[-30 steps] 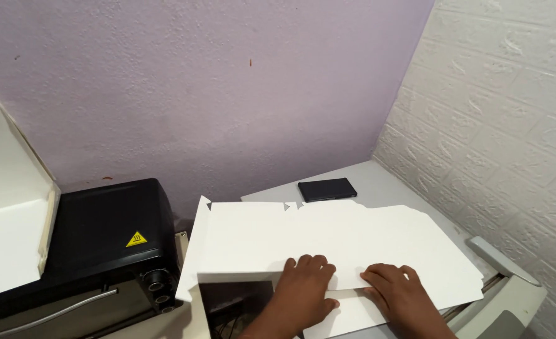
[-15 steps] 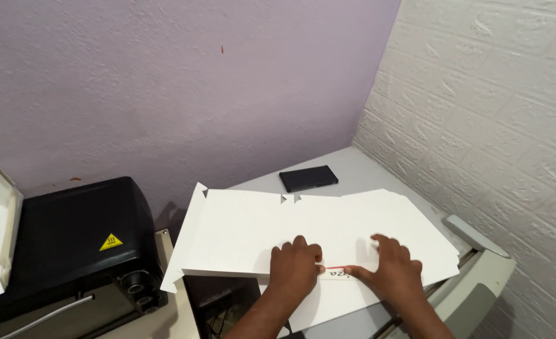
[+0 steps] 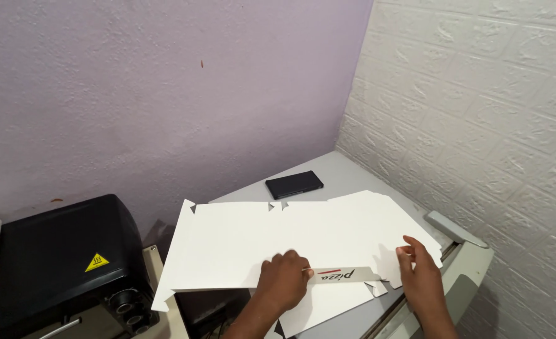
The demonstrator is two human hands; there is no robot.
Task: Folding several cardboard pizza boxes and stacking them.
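Note:
A flat white cardboard box blank (image 3: 259, 242) lies spread over a grey table (image 3: 347, 179). My left hand (image 3: 284, 282) presses down on its near middle, fingers curled at a narrow flap (image 3: 344, 275) that carries red and black print. My right hand (image 3: 419, 273) pinches the blank's right edge between thumb and fingers, beside that flap. Another white sheet (image 3: 322, 304) shows underneath at the near side.
A black phone (image 3: 294, 184) lies on the table behind the blank. A black oven with a yellow warning sticker (image 3: 52, 257) stands at the left. A grey cutter arm (image 3: 457, 229) runs along the table's right edge. Walls close in behind and right.
The view has risen and shifted, showing more wall. My right hand moved from the blank's near middle out to its right edge, and the printed flap has folded up into sight.

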